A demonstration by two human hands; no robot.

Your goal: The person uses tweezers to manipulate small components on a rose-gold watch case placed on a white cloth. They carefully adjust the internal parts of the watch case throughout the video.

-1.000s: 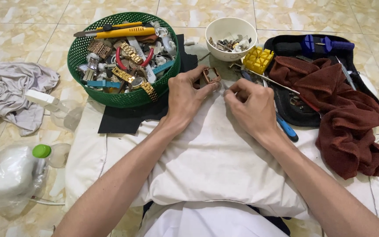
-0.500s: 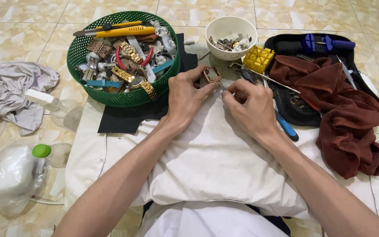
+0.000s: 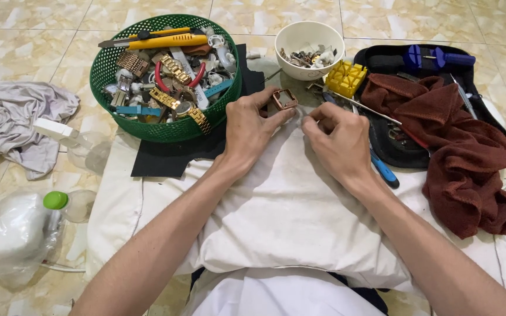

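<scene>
My left hand (image 3: pixel 254 130) pinches a small square copper-coloured watch case (image 3: pixel 285 98) between thumb and fingertips, just above a white cushion (image 3: pixel 288 216) on my lap. My right hand (image 3: pixel 338 140) rests on the cushion right beside it, fingers curled in; whether they hold something tiny is hidden. Both hands sit close together at the cushion's far edge.
A green basket (image 3: pixel 147 126) full of watches, straps and a yellow knife stands far left. A white bowl (image 3: pixel 310 36) of small parts, a yellow block (image 3: pixel 346 77), a brown towel (image 3: pixel 458 146) on a black tray, and a blue-handled tool (image 3: pixel 385 171) lie right. Grey cloth (image 3: pixel 13 126) and plastic bottle (image 3: pixel 13 234) left.
My hands have barely moved. The left fingers have turned the watch case slightly, and my right hand has shifted a little away from it.
</scene>
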